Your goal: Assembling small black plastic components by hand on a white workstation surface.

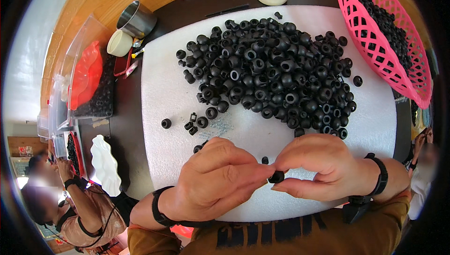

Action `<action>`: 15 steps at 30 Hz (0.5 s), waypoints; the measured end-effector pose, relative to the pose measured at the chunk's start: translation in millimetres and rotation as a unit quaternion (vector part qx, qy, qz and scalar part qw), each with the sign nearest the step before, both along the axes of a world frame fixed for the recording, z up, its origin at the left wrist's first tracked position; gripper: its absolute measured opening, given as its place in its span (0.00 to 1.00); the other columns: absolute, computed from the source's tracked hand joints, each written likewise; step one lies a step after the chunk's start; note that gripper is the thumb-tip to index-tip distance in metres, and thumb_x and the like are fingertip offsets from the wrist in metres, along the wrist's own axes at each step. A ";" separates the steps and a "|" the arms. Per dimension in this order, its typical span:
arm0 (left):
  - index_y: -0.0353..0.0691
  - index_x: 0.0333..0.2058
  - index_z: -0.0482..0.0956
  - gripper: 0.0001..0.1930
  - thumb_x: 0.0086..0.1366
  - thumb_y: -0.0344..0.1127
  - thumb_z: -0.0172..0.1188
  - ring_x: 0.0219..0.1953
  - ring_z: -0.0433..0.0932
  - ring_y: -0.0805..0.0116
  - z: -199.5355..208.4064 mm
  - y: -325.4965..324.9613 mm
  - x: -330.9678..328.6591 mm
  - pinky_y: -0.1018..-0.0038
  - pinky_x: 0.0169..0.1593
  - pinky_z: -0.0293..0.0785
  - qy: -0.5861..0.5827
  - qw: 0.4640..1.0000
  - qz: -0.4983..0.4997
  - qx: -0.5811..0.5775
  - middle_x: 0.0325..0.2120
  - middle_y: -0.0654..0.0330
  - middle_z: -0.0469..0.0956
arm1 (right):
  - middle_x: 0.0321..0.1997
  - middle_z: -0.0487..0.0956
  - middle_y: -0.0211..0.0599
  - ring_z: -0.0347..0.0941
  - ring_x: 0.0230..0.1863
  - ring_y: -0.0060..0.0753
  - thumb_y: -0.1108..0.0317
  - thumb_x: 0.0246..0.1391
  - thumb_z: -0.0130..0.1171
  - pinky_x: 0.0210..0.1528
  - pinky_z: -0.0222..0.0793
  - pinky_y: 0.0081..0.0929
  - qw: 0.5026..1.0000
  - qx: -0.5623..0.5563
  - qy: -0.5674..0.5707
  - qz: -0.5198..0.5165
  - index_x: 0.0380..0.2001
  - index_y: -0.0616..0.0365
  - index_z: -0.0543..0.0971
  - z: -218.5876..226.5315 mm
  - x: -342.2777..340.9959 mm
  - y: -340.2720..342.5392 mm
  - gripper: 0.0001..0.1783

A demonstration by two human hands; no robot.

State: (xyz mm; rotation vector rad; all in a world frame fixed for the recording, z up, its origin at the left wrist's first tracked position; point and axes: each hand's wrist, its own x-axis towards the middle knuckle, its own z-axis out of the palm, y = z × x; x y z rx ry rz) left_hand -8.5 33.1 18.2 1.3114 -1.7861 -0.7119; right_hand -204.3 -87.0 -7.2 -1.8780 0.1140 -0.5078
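Note:
In front of my body, both hands meet over a white foam sheet (173, 161). My right hand (318, 166) pinches a small black ball-shaped plastic part (276, 177) between thumb and fingers. My left hand (220, 180) is closed, its fingertips pressed against the same part. A smaller black piece (265, 160) shows just beyond the fingertips; whether it is held or lying on the sheet I cannot tell. Left of centre lie many tiny silvery bits (220, 124) that look like springs, beside a few small square-holed black pieces (191, 126).
A big heap of hollow black ball-shaped parts (276, 67) covers the sheet's far half. A pink lattice basket (347, 2) of black pieces stands far right. At left are a clear bin (70, 34), a metal cup (136, 19) and a white wavy-edged tray (105, 166). Other people sit at both sides.

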 end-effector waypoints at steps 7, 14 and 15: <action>0.37 0.38 0.82 0.15 0.48 0.22 0.65 0.27 0.72 0.66 -3.3 -0.3 0.1 0.71 0.32 0.66 -0.030 0.999 -0.009 -0.032 0.28 0.61 0.75 | 0.29 0.77 0.35 0.75 0.30 0.38 0.69 0.49 0.64 0.29 0.68 0.31 1.000 0.012 0.008 0.004 0.34 0.58 0.78 -2.7 -1.1 2.5 0.10; 0.39 0.40 0.82 0.22 0.41 0.20 0.67 0.24 0.71 0.70 -3.2 -1.5 -3.7 0.75 0.27 0.62 -0.051 0.996 -0.005 -0.076 0.26 0.64 0.74 | 0.27 0.75 0.38 0.73 0.28 0.41 0.68 0.50 0.64 0.28 0.67 0.33 0.999 0.024 0.015 0.019 0.33 0.58 0.77 -0.9 -1.7 4.2 0.08; 0.39 0.40 0.82 0.22 0.41 0.20 0.67 0.24 0.71 0.70 -3.7 -1.8 -4.9 0.75 0.27 0.62 -0.051 0.996 -0.007 -0.076 0.26 0.64 0.74 | 0.26 0.75 0.37 0.73 0.28 0.41 0.68 0.50 0.64 0.28 0.67 0.33 0.999 0.024 0.015 0.018 0.33 0.58 0.77 -1.0 -1.9 3.9 0.08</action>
